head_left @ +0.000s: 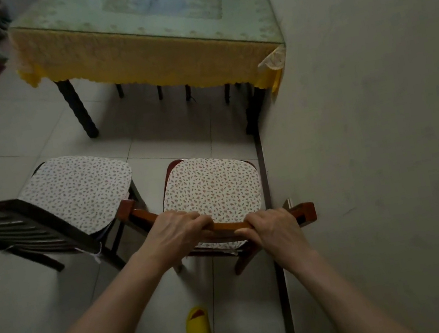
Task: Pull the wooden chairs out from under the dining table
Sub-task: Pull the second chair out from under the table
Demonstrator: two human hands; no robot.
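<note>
Gripping the chair's top rail, both hands' fingers curl over it (thumbs hidden).

- Single head view, looks forward and steeply down, close over both forearms.
- Faces yellow-clothed glass-topped dining table; grey wall at right.

**A home dining corner**

We're in a home: a dining table under glass and a yellow lace tablecloth, cushioned wooden chairs on a pale tiled floor, and yellow house slippers down below.
</note>
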